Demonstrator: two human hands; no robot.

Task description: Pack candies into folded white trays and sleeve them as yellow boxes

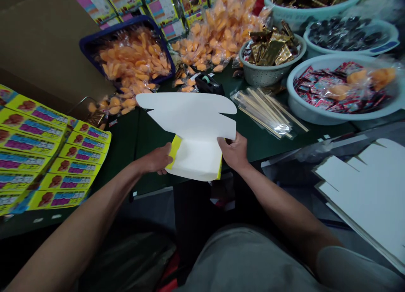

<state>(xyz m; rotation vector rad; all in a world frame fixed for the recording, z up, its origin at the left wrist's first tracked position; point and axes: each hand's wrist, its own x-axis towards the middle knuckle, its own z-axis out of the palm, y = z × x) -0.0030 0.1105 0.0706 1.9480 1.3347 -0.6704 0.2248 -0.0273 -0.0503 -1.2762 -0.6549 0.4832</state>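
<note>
Carton (198, 155) part-folded, lid (190, 110) open toward 12; I've left hand (160, 158) pinching the 9 o'clock wall, right hand (236, 150) pinching 3 o'clock.

The desk (123, 136) has a dark green top. Yellow boxes (77, 171) are stacked at its left. Beyond them, a tilted blue basket (82, 46) holds orange packets, more of which spill onto the desk and heap beside it. A black tape dispenser (209, 84) sits near the middle, with bagged sticks (264, 110) to its right. A small basket (259, 75) of gold packets and a basin (319, 117) of red packets stand farther right.
</note>
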